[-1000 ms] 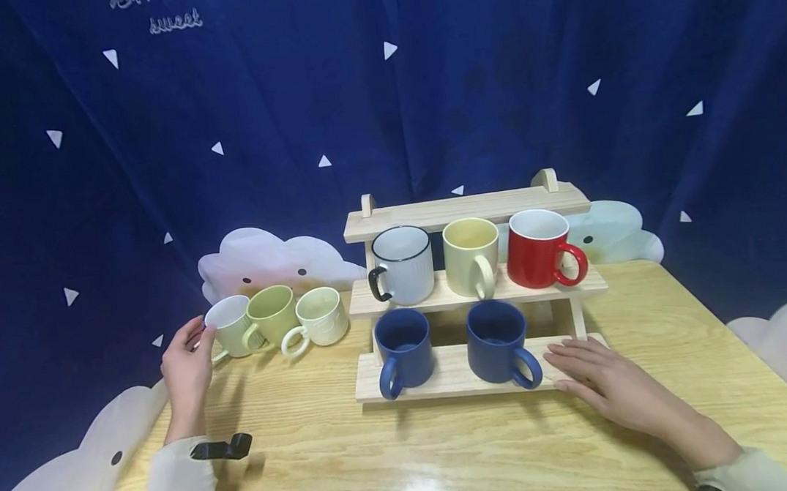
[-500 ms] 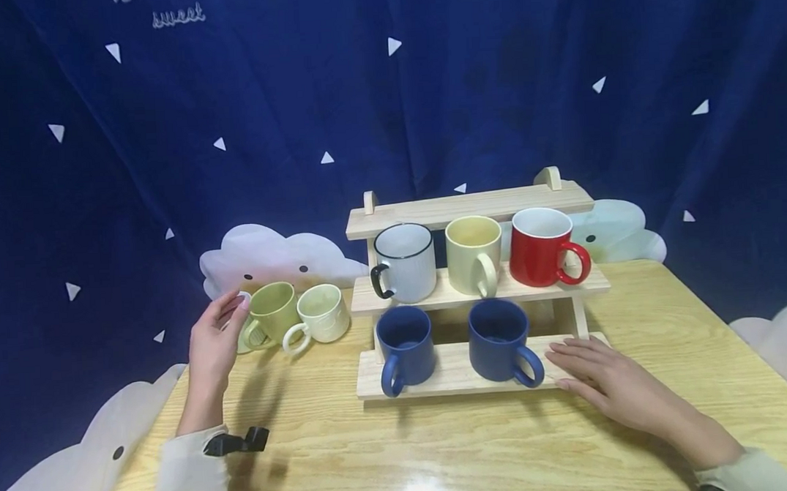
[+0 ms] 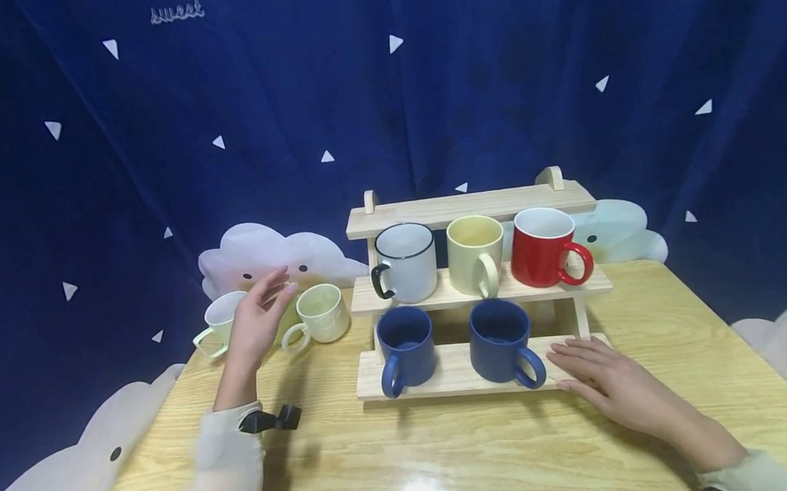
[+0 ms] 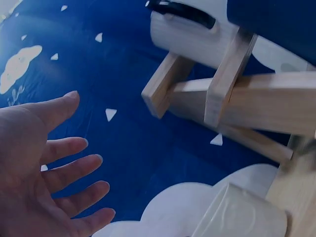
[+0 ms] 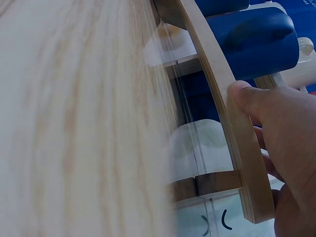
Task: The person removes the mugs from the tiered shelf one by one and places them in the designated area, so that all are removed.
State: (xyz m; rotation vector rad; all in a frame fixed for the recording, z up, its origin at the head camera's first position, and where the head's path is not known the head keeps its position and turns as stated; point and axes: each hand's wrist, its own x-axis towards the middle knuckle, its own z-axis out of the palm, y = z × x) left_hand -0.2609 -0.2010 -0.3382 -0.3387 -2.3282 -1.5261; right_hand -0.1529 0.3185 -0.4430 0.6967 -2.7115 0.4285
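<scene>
My left hand (image 3: 257,325) hovers over the mugs on the left, fingers spread and holding nothing. It hides most of an olive-green mug (image 3: 288,322). On its left stands a white mug (image 3: 223,313) with a pale green handle; on its right, a pale green mug (image 3: 324,316) with a ring handle. The left wrist view shows the spread hand (image 4: 54,168) apart from a pale mug (image 4: 242,217). My right hand (image 3: 607,379) rests on the right end of the wooden rack's lower shelf (image 3: 451,367). Its thumb touches the shelf's front edge in the right wrist view.
Two dark blue mugs (image 3: 406,351) stand on the lower shelf. The middle shelf bears a white mug with black rim (image 3: 408,267), a cream-yellow mug (image 3: 467,260) and a red mug (image 3: 535,254). Behind the wooden table (image 3: 350,452) hangs a blue curtain (image 3: 281,82).
My left hand has moved right, from the white mug to in front of the olive-green one. The white mug and its handle have come into view. My right hand has stayed on the shelf.
</scene>
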